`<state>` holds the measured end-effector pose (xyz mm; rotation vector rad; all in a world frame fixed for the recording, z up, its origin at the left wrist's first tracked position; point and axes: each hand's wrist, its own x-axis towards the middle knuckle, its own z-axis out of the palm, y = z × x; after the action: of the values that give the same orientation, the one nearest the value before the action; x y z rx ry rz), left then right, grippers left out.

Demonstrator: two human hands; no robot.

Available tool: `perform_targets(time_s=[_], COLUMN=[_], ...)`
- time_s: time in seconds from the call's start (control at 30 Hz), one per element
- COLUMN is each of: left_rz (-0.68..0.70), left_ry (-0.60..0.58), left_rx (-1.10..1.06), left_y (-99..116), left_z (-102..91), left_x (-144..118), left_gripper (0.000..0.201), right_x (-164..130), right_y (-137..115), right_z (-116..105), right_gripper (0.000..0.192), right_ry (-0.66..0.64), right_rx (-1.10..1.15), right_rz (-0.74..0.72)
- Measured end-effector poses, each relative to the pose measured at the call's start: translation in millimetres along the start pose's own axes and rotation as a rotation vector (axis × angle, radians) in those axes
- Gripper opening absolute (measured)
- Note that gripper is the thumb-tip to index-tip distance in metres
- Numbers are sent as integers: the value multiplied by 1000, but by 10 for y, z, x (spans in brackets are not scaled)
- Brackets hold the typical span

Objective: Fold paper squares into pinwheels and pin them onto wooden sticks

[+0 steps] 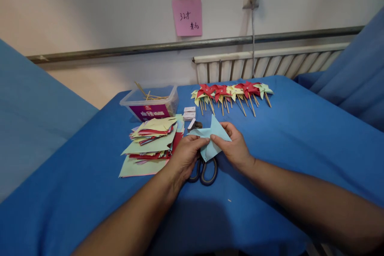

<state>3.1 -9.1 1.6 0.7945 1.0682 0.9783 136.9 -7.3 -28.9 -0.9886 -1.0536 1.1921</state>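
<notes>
Between my two hands is a light-blue paper pinwheel head (211,151), its corners partly folded in toward the middle. My left hand (189,150) pinches its left side, thumb on top near the centre. On the right side, my right hand (234,144) grips the paper, with its thumb also pressing close to the middle. Dark-handled scissors (209,183) lie on the table just beneath the paper, their blades hidden. Behind my left hand a stapler (192,125) is partly covered by the paper.
Stacked coloured paper pieces (153,144) lie to the left. A clear plastic box (150,108) holding sticks stands behind them, and small white boxes (189,114) sit beside it. Several finished pinwheels (220,93) lie in a row at the back of the blue-covered table (300,148).
</notes>
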Motion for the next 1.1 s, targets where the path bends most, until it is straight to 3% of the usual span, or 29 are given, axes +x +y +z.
perform_targets(time_s=[0.1,0.27,0.43,0.57,0.7,1.1], left_rz=[8,22,20,6,-9,-19], left_ry=[14,24,-1,-10,14,-1], left_rx=[-39,-159,-216,-210,-152,-75], left_y=[66,188,203,181,147,89], left_z=[-23,-97,-122,-100,-86,-77], left_x=[-8,-4,13,10,-2,20], left_gripper=[18,21,18,20,18,13], right_x=[-11,-95,-119,-75,-57,8], right_y=[-4,-89,-123,-115,-118,-72], right_z=[-56,-158,-164,-168,-165,-139], right_gripper=[41,56,35,11,3,10], right_ry=[-36,-155,-262,-213,-191,-84], right_rx=[-84,-520,-770,-773,-730,-589], right_rz=[-154,-613,-776,-805,-742,-547])
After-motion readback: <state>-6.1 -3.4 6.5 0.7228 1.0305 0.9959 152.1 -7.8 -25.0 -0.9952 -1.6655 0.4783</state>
